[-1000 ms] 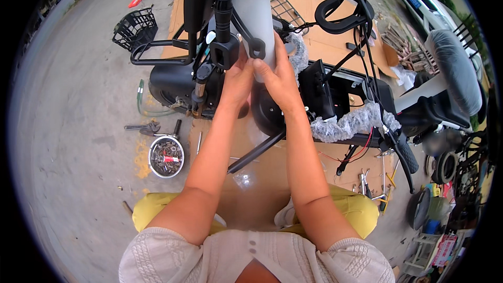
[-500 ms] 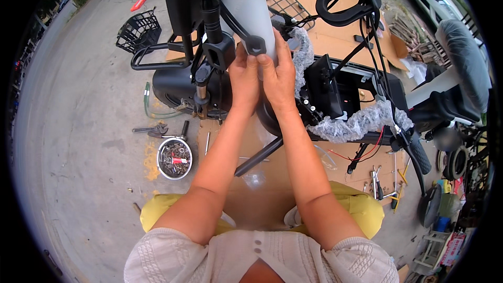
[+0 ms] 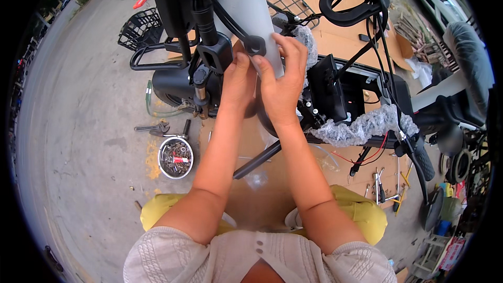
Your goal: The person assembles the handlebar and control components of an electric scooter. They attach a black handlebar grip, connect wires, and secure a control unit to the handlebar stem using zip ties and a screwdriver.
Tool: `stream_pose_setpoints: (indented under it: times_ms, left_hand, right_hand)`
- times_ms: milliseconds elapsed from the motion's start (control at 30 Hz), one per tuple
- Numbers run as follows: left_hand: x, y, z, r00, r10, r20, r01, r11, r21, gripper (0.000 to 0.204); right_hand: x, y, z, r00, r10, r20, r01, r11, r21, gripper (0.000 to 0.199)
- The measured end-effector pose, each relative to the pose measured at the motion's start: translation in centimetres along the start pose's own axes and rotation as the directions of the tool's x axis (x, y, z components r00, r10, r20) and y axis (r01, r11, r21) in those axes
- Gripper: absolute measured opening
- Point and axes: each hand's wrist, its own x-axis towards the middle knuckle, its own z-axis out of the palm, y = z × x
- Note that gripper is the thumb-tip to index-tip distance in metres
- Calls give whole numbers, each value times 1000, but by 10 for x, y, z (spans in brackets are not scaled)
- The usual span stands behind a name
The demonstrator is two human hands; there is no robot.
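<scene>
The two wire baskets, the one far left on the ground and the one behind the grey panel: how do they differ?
The left basket stands on the bare concrete, clear of the scooter; the rear basket lies on brown cardboard, partly hidden behind the grey panel. The left basket shows deep walls from the side; the rear basket shows mostly a flat grid face. Both are black wire mesh, and neither the left hand nor the right hand touches them.
</scene>
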Motion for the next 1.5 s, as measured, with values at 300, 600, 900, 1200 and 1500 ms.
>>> stream_pose_setpoints:
  times_ms: [300,600,900,1200,1500]
  left_hand:
    - [4,17,10,995,-103,-15,104,988,115,55]
    - [-24,35,53,973,168,-156,8,655,755,52]
    - [-18,70,69,951,259,-170,-97,770,630,59]
    - [14,91,80,962,166,-216,-34,859,510,16]
    - [24,94,65,978,181,-101,-80,780,621,16]
  right_hand:
    - [-9,-13,9,1000,-8,-8,7,1000,-30,34]
    - [-9,-13,4,998,59,-17,-57,995,79,30]
    - [-2,-10,6,997,36,-70,-23,984,179,30]
    - [-1,-6,9,994,43,-103,-25,986,167,36]
    - [-1,6,16,984,-44,-170,59,994,89,38]
